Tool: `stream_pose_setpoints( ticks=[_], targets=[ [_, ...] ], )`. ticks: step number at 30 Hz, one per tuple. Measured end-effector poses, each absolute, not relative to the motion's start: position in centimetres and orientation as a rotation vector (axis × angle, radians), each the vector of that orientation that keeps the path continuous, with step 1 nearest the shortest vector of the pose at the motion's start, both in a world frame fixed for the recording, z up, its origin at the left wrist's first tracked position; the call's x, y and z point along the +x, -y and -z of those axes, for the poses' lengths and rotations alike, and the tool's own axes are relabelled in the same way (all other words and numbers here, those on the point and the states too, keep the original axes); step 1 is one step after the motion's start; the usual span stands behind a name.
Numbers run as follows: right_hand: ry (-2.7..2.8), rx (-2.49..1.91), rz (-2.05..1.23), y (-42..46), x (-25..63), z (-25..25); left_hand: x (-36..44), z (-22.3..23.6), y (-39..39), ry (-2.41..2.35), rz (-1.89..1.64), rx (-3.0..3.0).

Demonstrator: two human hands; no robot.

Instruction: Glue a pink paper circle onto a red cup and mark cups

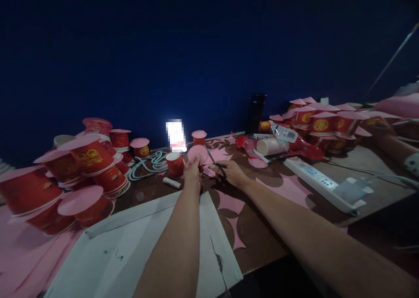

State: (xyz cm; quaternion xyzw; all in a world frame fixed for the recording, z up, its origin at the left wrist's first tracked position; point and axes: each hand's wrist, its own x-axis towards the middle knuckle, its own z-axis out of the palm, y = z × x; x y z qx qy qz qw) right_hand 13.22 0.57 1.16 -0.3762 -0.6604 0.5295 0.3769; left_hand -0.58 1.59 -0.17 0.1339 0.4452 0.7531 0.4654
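Observation:
My left hand (pixel 192 172) is closed on a round piece of pink paper (pixel 198 152), thumb on top. My right hand (pixel 231 173) grips dark-handled scissors (pixel 218 164), their blades pointing up beside the paper's right edge. Just left of the paper stands an open red paper cup (pixel 175 165). A white tube that looks like a glue stick (pixel 172 183) lies in front of that cup. Behind my hands, another red cup (pixel 198 137) has a pink disc on top. Pink offcuts (pixel 231 202) with curved edges lie near my right hand.
Red cups topped with pink discs (pixel 94 158) crowd the left; more (pixel 322 123) are stacked at the right. A coiled cable (pixel 150 165), lit phone (pixel 176 134), bagged cups (pixel 271 147), power strip (pixel 314 180) and white board (pixel 131 245) surround my hands. Another person's arm (pixel 389 141) reaches in right.

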Motion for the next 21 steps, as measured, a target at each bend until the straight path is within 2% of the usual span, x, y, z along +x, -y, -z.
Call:
stream_pose_setpoints(
  ticks=[15,21],
  targets=[
    [1.671,-0.942,-1.381,-0.8,13.1,-0.2,-0.4,-0.1,-1.4,-1.079,-1.868,0.332],
    [1.668,-0.978,-1.373,-0.7,13.2,-0.6,-0.8,1.2,-2.1,-1.312,-1.815,0.51]
  ],
)
